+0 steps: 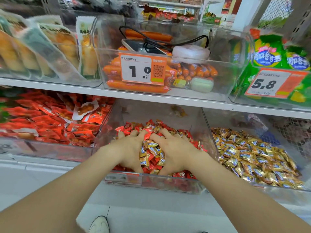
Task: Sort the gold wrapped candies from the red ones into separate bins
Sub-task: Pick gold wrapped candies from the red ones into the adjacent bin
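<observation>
Both hands are sunk in the clear plastic middle bin (168,184), which holds small red foil-wrapped candies (190,140) with gold foil-wrapped candies (151,126) scattered through them. The left hand (129,148) and right hand (178,152) face each other near the bin's front edge. Their fingers are bent and spread with the tips buried in the pile, and the thumbs point down toward the front wall. Together they cup a mixed clump of candies (152,153) between the palms, each hand curled against its own side of the clump.

Just beside the middle bin's right wall stands a second clear plastic bin (269,188), heaped with gold candies alone (252,153). This looks like the gold candies' destination. On the left, another clear bin (50,152) holds larger flat red snack packets (50,125), not the same sweets.

The sorting appears partly done, since plenty of gold shows among the red. The likely trouble lies in the clump itself. It carries both colours, so moving it whole to the right bin would bring red pieces in with the gold. The foil wrappers also look slick, and a loose two-handed scoop could shed pieces over the front edge onto the floor — or across the shared wall. Picking out the gold ones individually seems safer.
</observation>
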Available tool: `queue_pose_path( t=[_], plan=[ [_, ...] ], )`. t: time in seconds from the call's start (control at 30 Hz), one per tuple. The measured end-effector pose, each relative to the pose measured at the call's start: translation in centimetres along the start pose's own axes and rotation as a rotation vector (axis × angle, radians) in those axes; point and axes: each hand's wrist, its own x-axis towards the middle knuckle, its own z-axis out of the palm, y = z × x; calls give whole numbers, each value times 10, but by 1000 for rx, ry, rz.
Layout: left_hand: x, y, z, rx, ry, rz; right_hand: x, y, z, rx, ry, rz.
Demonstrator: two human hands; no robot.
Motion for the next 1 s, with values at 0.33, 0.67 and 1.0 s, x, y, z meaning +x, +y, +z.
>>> queue_pose_path(
  t=[0.33, 0.67, 1.0],
  plan=[
    [-9, 16, 11, 168, 325, -42, 4, 8, 0, -15, 237, 142],
    [-35, 3, -34, -81, 341, 170, -29, 41, -29, 342, 220, -51],
    [-37, -3, -31, -164, 279, 215, -34, 48, -31, 424, 457, -74]
  ],
)
